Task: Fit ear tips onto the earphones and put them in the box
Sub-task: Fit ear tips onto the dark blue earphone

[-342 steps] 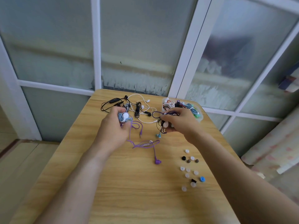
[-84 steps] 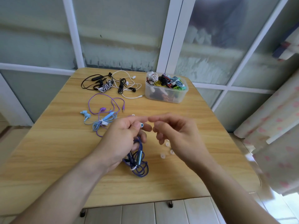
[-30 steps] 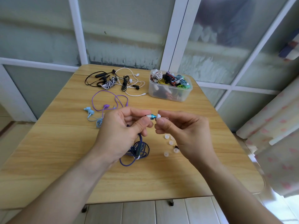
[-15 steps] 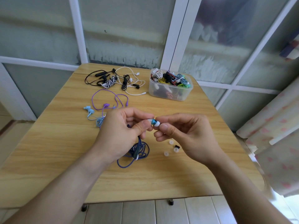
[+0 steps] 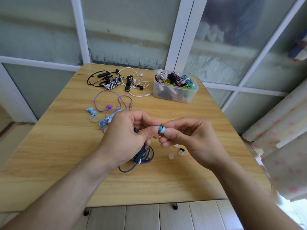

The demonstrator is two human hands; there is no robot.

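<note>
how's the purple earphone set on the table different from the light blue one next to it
The purple earphones lie with their cable spread in wide open loops; the light blue earphones have theirs gathered into a small bundle. The purple set reaches farther back toward the clear box; the light blue set sits nearer the left hand. Both rest on the wooden table, untouched by either hand.

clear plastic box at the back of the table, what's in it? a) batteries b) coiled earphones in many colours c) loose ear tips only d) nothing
b: the clear plastic box holds a heap of coiled earphones in white, black, red, yellow, green and blue.
</note>
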